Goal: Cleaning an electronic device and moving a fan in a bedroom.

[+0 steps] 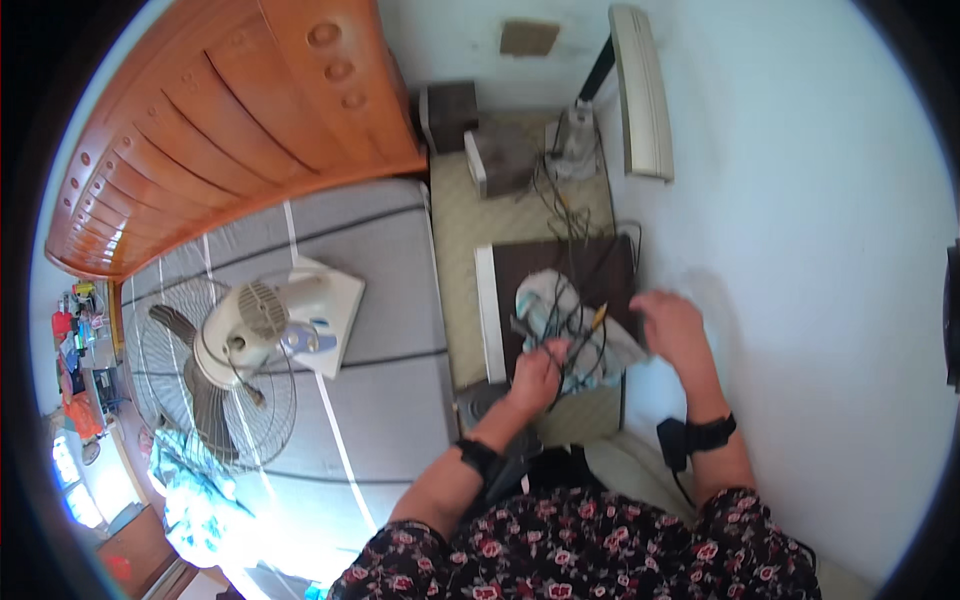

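Observation:
My left hand [538, 378] is closed around black cables [575, 330], close to the near side of a dark brown box with a white side [487, 310]. Under the tangle of cables a crumpled pale cloth with blue patches [540, 290] lies across the box and hangs past its near edge. A yellow plug end [599, 317] sticks out among the cables. My right hand [672, 325] is at the box's right edge beside the wall, its fingers half bent and apart, with nothing visible between them.
A white fan with a wire cage [235, 335] lies on the grey mattress [390, 300] at left, before an orange wooden headboard [240, 110]. Farther back are two more dark boxes [505, 160] [450, 115], a clear container [579, 140] and a long cream panel [642, 95] by the wall.

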The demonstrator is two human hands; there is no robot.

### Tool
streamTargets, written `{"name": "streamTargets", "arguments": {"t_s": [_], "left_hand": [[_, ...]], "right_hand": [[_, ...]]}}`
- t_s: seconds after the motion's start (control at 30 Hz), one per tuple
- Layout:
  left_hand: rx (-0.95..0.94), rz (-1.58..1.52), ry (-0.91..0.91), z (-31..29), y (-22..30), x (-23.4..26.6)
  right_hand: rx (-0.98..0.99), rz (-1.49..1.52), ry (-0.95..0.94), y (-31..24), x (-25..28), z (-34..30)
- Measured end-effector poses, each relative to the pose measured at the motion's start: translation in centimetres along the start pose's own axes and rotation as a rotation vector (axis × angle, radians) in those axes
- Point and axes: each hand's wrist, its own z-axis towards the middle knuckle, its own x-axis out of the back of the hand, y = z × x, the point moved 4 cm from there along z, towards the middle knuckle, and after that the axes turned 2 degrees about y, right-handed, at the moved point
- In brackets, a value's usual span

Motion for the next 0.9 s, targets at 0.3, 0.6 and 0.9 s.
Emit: {"name": "streamTargets", "arguments": {"t_s": [0.3, 0.6, 0.9], "left_hand": [[0.043, 0.306, -0.013, 0.0, 2.0, -0.6], [-0.073, 0.507, -0.156, -1.3, 2.2, -1.0], [0.060, -0.183, -0.025, -4.0, 1.5, 1.1]], "right_hand": [[-0.216, 0.505, 0.112, -6.1, -3.2, 2.5], [-0.290, 0.521, -0.203, -3.1, -5.5, 2.5], [-0.200, 0.249, -0.005, -1.0, -8.6, -0.3]]}}
